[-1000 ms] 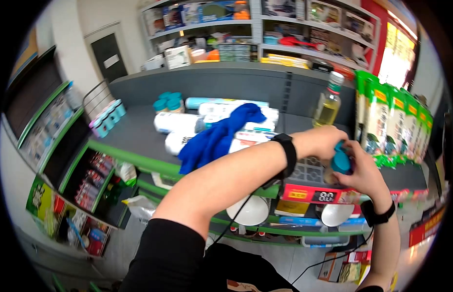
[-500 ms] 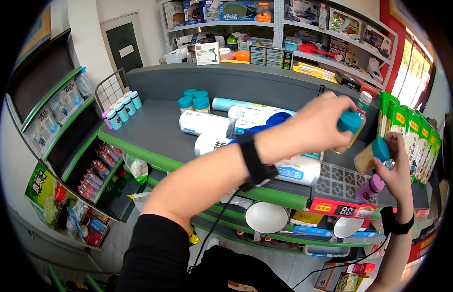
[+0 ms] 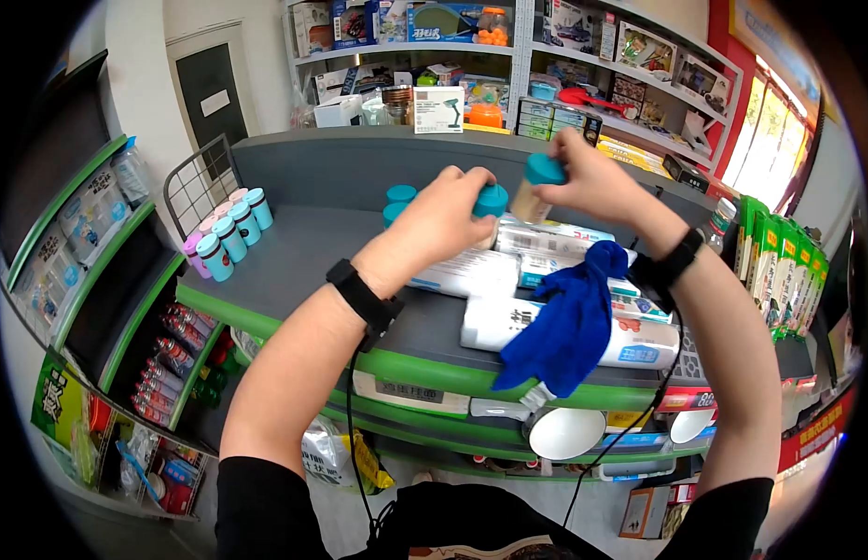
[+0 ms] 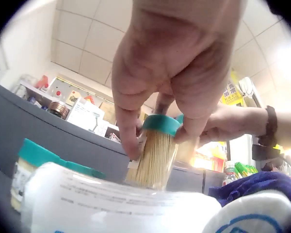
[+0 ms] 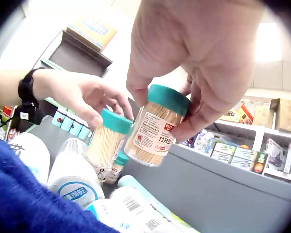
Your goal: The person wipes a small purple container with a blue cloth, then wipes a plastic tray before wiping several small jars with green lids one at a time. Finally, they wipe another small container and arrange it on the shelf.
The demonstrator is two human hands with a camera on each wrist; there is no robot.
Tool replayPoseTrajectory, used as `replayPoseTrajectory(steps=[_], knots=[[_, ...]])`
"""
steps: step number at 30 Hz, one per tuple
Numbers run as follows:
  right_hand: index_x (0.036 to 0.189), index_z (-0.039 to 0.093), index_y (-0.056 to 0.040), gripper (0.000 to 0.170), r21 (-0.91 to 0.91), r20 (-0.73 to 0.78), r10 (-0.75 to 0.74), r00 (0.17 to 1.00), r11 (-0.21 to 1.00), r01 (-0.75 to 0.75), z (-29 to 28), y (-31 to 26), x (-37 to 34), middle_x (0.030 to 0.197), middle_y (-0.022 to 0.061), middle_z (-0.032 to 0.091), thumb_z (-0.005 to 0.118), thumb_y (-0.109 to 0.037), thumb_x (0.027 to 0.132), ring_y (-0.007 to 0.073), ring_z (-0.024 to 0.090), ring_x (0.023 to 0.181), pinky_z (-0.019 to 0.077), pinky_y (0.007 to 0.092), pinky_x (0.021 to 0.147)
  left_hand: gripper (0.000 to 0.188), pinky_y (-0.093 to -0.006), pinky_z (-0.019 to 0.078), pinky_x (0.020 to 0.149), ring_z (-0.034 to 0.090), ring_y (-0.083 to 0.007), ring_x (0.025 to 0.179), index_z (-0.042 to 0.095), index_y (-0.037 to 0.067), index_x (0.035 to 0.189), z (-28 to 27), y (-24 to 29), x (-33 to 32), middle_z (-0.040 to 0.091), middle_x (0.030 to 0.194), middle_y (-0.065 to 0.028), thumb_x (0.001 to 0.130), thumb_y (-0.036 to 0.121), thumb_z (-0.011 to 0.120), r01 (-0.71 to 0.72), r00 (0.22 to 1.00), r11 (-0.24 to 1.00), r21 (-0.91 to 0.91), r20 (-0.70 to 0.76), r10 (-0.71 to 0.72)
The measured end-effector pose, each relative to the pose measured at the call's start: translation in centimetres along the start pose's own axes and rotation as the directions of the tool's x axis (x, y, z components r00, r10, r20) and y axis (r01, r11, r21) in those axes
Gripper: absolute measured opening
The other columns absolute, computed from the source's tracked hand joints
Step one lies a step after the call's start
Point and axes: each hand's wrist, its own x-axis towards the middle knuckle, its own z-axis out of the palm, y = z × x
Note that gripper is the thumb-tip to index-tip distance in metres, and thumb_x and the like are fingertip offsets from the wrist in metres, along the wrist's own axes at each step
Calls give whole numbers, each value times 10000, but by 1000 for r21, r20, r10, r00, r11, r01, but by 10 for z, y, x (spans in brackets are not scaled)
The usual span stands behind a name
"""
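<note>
My left hand (image 3: 434,219) grips a clear jar of toothpicks (image 4: 157,153) by its teal lid, close beside other teal-lidded jars (image 4: 36,155) at the back of the shelf. Slightly to its right, my right hand (image 3: 592,177) holds a second toothpick jar (image 5: 157,126) round the lid, tilted, above the wrapped rolls. Its white label faces the right wrist camera. In that view the two held jars nearly meet. Behind the left one, a standing toothpick jar (image 5: 117,170) is partly hidden.
White plastic-wrapped rolls (image 3: 490,322) lie across the grey shelf under a blue cloth (image 3: 578,317). Light blue bottles (image 3: 230,238) stand at the left by a wire rack (image 3: 193,187). A glass bottle (image 3: 720,224) and green packets (image 3: 774,271) stand at the right. A back panel (image 3: 359,163) rises behind.
Both hands have moved left from the shelf's right end to behind the rolls, each carrying a toothpick jar. The head view has shifted, and the blue cloth shows fully again.
</note>
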Motion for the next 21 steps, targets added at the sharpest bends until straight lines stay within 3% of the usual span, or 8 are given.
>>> replayPoseTrajectory(steps=[3, 6, 11, 14, 15, 16, 17, 21], knots=[[1070, 476, -20, 525, -52, 44, 70, 997, 996, -68, 33, -17, 34, 895, 193, 613, 797, -287, 751, 321, 623, 854, 498, 397, 758, 447, -419, 518, 885, 610, -402, 999, 557, 44, 1231, 0, -11, 5, 585, 1077, -220, 837, 192, 709, 11, 1000, 1000, 7, 29, -11], [1079, 482, -25, 513, -108, 61, 84, 995, 991, -78, 52, -10, 55, 892, 207, 620, 788, -276, 753, 348, 629, 867, 495, 415, 759, 442, -430, 517, 876, 609, -416, 982, 538, 48, 1224, 2, -28, 5, 579, 1058, -238, 837, 187, 702, 8, 999, 1000, 4, 39, -8], [969, 532, -42, 422, 29, 278, 178, 944, 981, -193, 57, 2, 66, 879, 87, 611, 815, -256, 742, 176, 586, 812, 478, 314, 699, 447, -449, 515, 860, 600, -432, 974, 503, 38, 1213, 11, -43, 4, 582, 1045, -246, 839, 183, 701, -27, 998, 998, -51, 60, 30], [1004, 505, -39, 374, 127, 346, 137, 928, 973, -191, 64, 12, 64, 866, 37, 564, 776, -126, 761, 144, 513, 801, 456, 314, 712, 440, -469, 508, 841, 597, -440, 972, 502, 13, 1163, 17, -51, 4, 603, 1003, -252, 818, 182, 716, -70, 996, 994, -85, 50, 74], [985, 528, -44, 386, 75, 309, 85, 947, 991, -113, 72, 23, 66, 874, 58, 591, 802, -179, 749, 155, 549, 793, 471, 315, 694, 440, -472, 506, 837, 598, -439, 974, 506, 10, 1152, 21, -52, 4, 611, 993, -249, 808, 181, 722, -70, 996, 994, -82, 51, 75], [993, 516, -54, 390, 178, 341, 143, 929, 961, -213, 73, 19, 66, 877, 49, 573, 800, -152, 744, 154, 524, 828, 460, 310, 725, 441, -476, 503, 833, 599, -437, 976, 510, 8, 1141, 23, -56, 4, 619, 983, -247, 799, 180, 728, -64, 997, 996, -69, 46, 67], [985, 470, -76, 384, 146, 294, 69, 953, 982, -116, 80, 31, 69, 825, -14, 484, 773, -78, 750, 115, 446, 787, 412, 280, 691, 446, -478, 499, 833, 603, -429, 978, 518, 7, 1130, 29, -60, 6, 630, 974, -240, 784, 178, 740, -109, 993, 994, -9, 50, 109], [932, 466, -86, 400, 157, 376, 125, 918, 968, -196, 69, 9, 66, 804, -15, 482, 814, -96, 733, 93, 434, 773, 386, 269, 664, 456, -479, 495, 845, 614, -400, 980, 547, 15, 1119, 37, -63, 2, 657, 969, -206, 754, 174, 768, -137, 990, 986, 95, 48, 133]])
